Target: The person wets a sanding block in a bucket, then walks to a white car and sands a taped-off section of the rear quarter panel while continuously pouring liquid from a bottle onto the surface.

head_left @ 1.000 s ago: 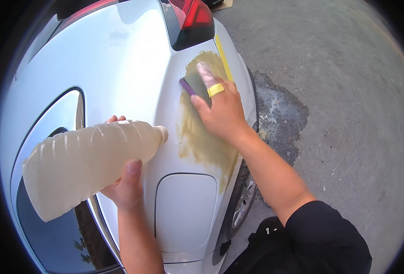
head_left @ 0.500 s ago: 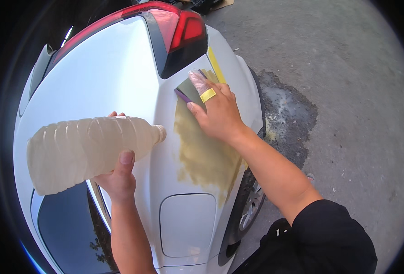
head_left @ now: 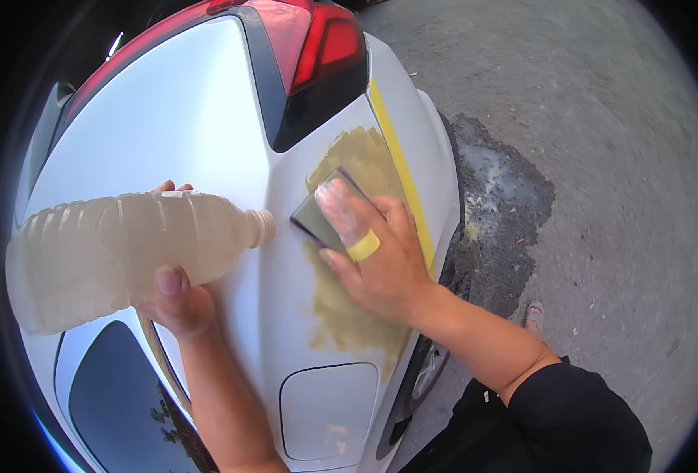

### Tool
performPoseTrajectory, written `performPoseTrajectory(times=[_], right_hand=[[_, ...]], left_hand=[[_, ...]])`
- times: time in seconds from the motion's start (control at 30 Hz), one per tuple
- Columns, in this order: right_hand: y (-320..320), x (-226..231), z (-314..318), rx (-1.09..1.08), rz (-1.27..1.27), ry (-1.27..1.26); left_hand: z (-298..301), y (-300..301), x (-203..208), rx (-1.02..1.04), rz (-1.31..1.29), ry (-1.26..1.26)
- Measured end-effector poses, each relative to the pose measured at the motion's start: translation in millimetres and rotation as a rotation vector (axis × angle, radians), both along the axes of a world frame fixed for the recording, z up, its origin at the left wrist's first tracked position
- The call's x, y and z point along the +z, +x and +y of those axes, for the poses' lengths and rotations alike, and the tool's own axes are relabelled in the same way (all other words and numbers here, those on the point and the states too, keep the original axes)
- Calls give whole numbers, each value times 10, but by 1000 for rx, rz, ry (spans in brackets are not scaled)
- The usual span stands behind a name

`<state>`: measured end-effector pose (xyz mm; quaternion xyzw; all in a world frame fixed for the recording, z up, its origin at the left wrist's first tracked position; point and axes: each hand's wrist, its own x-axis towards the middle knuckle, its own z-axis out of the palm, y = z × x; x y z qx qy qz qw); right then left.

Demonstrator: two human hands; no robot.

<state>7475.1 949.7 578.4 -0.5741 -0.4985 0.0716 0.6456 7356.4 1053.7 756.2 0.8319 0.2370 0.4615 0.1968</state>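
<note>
My left hand (head_left: 179, 303) grips a large clear plastic bottle (head_left: 112, 252) of cloudy liquid. The bottle lies nearly level, its open mouth pointing right, over the white car's (head_left: 199, 118) rear side. My right hand (head_left: 388, 260) presses a sanding block (head_left: 317, 221), greenish with dark purple edges, against a patch of yellowish filler (head_left: 349, 307) on the body panel. Clear plastic wrap held by yellow tape (head_left: 363, 246) covers one of its fingers. The underside of the block is hidden.
Yellow masking tape (head_left: 396, 154) runs along the panel seam right of the patch. A red tail light (head_left: 329, 47) sits at the far end, a fuel flap (head_left: 329, 410) nearer me. Wet ground (head_left: 498, 189) lies beside the car, and a sandalled foot (head_left: 534, 314) shows lower right.
My right hand has drawn the sanding block nearer to me over the filler, baring the patch's far end. The bottle in my left hand has shifted left.
</note>
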Motion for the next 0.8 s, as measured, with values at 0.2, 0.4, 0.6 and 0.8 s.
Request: performPoseTrajectory(times=[0.2, 0.4, 0.6, 0.8], right_hand=[[163, 18, 177, -43, -25, 48], [-49, 70, -64, -3, -65, 7], [237, 47, 232, -34, -4, -55], [-92, 85, -114, -4, -14, -39]], left_hand=[[-11, 30, 22, 17, -53, -25], [12, -3, 34, -6, -7, -14], [-48, 37, -15, -23, 24, 38], [-31, 28, 30, -38, 35, 47]])
